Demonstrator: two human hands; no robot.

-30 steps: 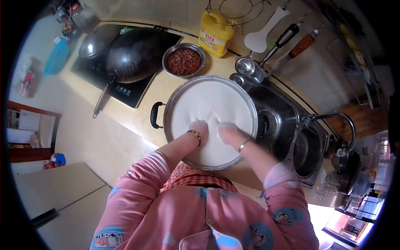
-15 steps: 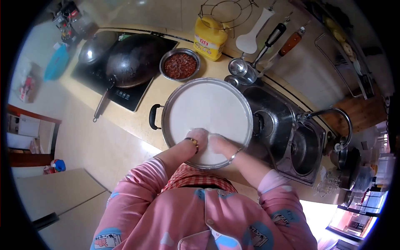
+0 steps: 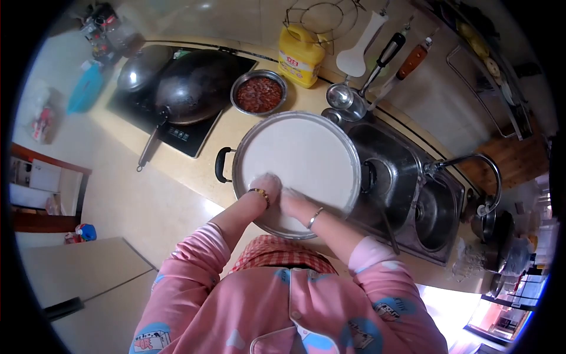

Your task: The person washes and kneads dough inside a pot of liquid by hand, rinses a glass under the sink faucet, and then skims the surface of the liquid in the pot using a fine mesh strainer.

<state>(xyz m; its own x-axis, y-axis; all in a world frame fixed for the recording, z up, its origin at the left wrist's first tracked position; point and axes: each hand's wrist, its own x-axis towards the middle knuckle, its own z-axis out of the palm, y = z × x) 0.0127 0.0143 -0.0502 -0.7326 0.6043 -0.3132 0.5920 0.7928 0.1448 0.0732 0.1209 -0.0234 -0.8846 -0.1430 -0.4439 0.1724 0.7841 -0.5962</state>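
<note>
A large metal pot [image 3: 355,171] with black side handles stands before me, filled nearly to the brim with a smooth milky-white liquid [image 3: 300,150]. My left hand [image 3: 269,185], with a beaded bracelet at the wrist, dips into the liquid near the pot's front left. Close beside it, my right hand [image 3: 290,202], below a silver bangle, reaches in too. White coating covers the visible backs of both hands. The liquid hides my fingers, so their pose and anything they touch cannot be made out.
Behind the pot are a metal bowl of reddish-brown chopped food [image 3: 258,94] and a yellow jug [image 3: 299,56]. At left, a dark wok [image 3: 194,85] sits on an induction cooktop [image 3: 183,138]. A steel double sink [image 3: 386,147] lies right; ladles [image 3: 340,95] hang behind.
Both hands have moved left within the pot and slightly away from me, staying close together in the liquid. The whole view has shifted slightly.
</note>
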